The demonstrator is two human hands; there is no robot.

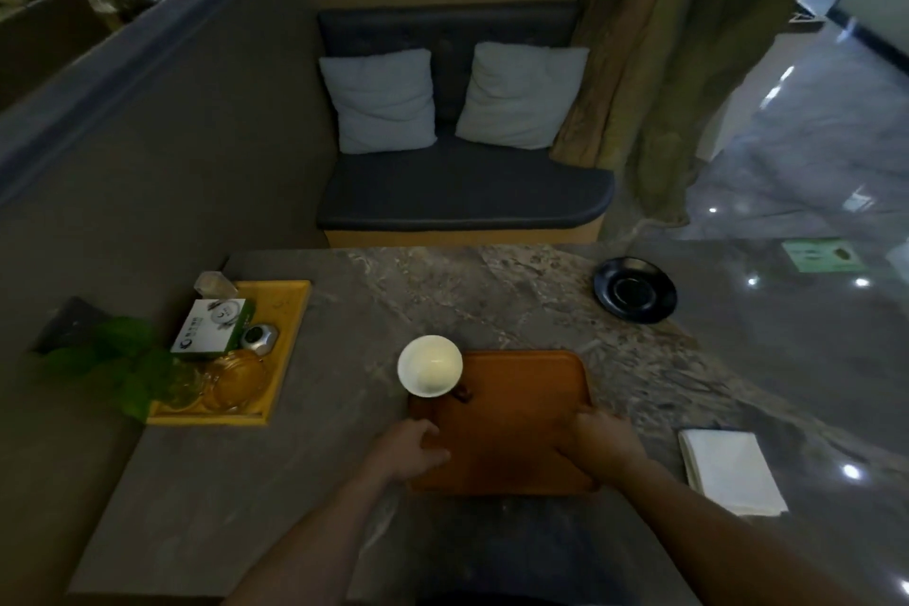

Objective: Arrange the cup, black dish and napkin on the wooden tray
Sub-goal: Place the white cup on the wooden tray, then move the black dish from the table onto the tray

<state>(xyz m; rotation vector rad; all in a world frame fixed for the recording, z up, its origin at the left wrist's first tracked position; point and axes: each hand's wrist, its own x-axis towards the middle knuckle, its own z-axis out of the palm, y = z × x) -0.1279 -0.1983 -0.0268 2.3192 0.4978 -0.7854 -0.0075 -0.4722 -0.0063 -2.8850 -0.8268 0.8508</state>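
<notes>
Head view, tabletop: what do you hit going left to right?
Plant → yellow tray → cup → wooden tray → black dish → napkin.

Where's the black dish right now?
In the head view the black dish sits empty at the table's far right edge, beyond the wooden tray and further away than the white napkin.

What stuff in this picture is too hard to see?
All in the head view:
- Cup: whether it stands on the wooden tray or beside it; its own bowl hides the base.
- Tray's near corners: covered by the left hand and right hand.
- White box: print too small.
- Green card: blurred.
</notes>
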